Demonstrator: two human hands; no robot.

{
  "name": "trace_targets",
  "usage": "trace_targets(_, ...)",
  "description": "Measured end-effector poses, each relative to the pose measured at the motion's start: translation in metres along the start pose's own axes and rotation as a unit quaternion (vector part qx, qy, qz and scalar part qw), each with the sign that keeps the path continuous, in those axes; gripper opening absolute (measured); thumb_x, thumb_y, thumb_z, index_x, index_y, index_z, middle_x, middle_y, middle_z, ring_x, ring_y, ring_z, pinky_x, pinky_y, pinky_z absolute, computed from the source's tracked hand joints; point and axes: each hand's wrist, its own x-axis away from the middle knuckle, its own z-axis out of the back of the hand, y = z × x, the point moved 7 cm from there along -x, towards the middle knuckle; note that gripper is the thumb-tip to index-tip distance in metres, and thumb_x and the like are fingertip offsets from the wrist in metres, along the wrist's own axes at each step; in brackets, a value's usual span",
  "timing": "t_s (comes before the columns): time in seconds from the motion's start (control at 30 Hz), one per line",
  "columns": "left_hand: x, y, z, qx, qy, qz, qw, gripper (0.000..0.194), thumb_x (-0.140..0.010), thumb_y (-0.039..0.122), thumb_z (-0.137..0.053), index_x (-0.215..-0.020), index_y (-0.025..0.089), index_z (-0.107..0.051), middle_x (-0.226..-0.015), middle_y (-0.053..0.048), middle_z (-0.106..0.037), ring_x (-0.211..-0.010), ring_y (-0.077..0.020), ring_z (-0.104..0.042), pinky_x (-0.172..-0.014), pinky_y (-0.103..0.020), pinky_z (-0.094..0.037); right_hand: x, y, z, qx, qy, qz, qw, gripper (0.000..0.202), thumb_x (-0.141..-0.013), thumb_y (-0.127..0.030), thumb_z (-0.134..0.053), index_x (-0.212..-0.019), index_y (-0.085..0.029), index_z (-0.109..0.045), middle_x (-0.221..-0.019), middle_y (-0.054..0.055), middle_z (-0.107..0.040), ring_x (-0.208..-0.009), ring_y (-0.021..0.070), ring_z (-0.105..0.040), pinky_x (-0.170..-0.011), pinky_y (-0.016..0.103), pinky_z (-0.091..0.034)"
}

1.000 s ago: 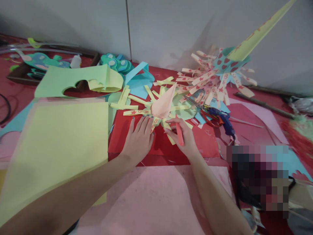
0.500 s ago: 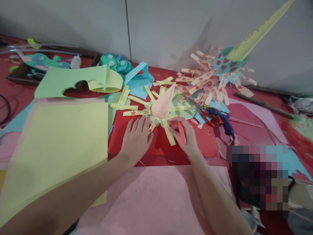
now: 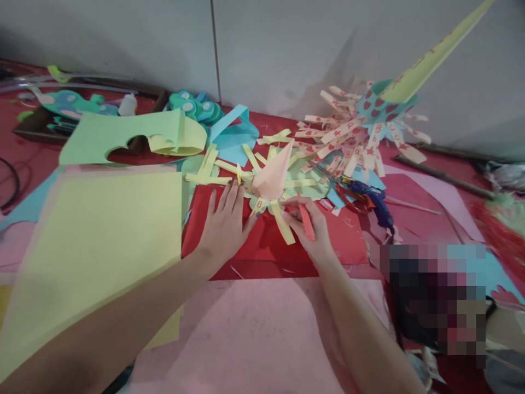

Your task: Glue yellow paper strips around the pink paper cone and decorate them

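A pale pink paper cone (image 3: 271, 175) stands tilted on a green paper base with yellow paper strips (image 3: 301, 183) spreading out around it. My left hand (image 3: 223, 227) lies spread left of the cone, its fingertips on the strips and its thumb at a strip lettered B (image 3: 258, 206). Near its fingertips one yellow strip (image 3: 239, 174) sticks up. My right hand (image 3: 315, 230) grips a red marker (image 3: 305, 221), with its fingertips beside a plain yellow strip (image 3: 283, 223). Under both hands is a red board (image 3: 262, 246).
Scissors (image 3: 355, 200) and a blue glue gun (image 3: 375, 202) lie to the right. Behind them stands a strip-fringed paper piece (image 3: 379, 106) with a tall yellow cone. Yellow sheets (image 3: 110, 235) lie left; a green cut-out sheet (image 3: 123, 131) and white bottle (image 3: 128, 104) are behind.
My left hand has slid slightly left and away from me, and its fingers now cover the strip lettered A. One strip there now stands up. My right hand has barely moved.
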Motion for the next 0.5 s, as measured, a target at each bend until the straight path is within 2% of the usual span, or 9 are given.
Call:
trace_targets(0.13, -0.005, -0.006, 0.003, 0.038, 0.015, 0.004, 0.999, 0.055, -0.094, 0.039, -0.023, -0.139, 0.008, -0.031, -0.145, -0.016, -0.035, -0.136, -0.0254, -0.029, -0.112, -0.047, -0.02, 0.002, -0.004, -0.008, 0.018, -0.011, -0.001, 1.0, 0.018, -0.077, -0.03, -0.065, -0.092, -0.024, -0.056, -0.095, 0.001, -0.064, -0.068, 0.0103, -0.061, -0.067, 0.027, -0.052)
trace_targets(0.23, -0.007, -0.011, -0.001, 0.054, 0.008, 0.023, 0.998, 0.055, -0.094, 0.04, -0.025, -0.139, 0.009, -0.031, -0.145, -0.015, -0.036, -0.136, -0.0258, -0.028, -0.112, -0.048, -0.02, 0.003, -0.007, -0.01, 0.058, -0.006, 0.008, 0.998, 0.02, -0.077, -0.032, -0.064, -0.094, -0.024, -0.057, -0.08, -0.001, -0.062, -0.063, 0.0107, -0.059, -0.062, 0.027, -0.051)
trace_targets(0.37, -0.007, -0.018, -0.005, 0.088, -0.006, 0.063, 0.994, 0.056, -0.092, 0.042, -0.033, -0.138, 0.01, -0.033, -0.144, -0.018, -0.034, -0.137, -0.0296, -0.026, -0.109, -0.051, -0.024, 0.004, -0.01, -0.004, 0.08, 0.036, 0.016, 0.996, 0.017, -0.081, -0.036, -0.059, -0.093, -0.023, -0.057, -0.076, -0.002, -0.061, -0.05, 0.0078, -0.053, -0.051, 0.024, -0.047)
trace_targets(0.43, -0.007, -0.021, 0.001, 0.117, 0.016, 0.085, 0.989, 0.056, -0.091, 0.042, -0.037, -0.139, 0.014, -0.031, -0.145, -0.017, -0.031, -0.138, -0.0315, -0.022, -0.108, -0.054, -0.026, 0.004, -0.01, 0.002, 0.066, 0.069, 0.012, 0.995, 0.018, -0.085, -0.038, -0.053, -0.092, -0.022, -0.057, -0.079, -0.001, -0.063, -0.043, 0.0055, -0.047, -0.043, 0.023, -0.041)
trace_targets(0.5, -0.006, -0.022, 0.013, 0.138, 0.064, 0.097, 0.984, 0.057, -0.091, 0.041, -0.04, -0.141, 0.018, -0.026, -0.149, -0.015, -0.024, -0.14, -0.0314, -0.014, -0.108, -0.055, -0.025, 0.004, -0.01, 0.005, 0.05, 0.093, 0.015, 0.994, 0.02, -0.088, -0.039, -0.048, -0.093, -0.022, -0.057, -0.079, 0.0, -0.064, -0.041, 0.0051, -0.044, -0.041, 0.023, -0.039)
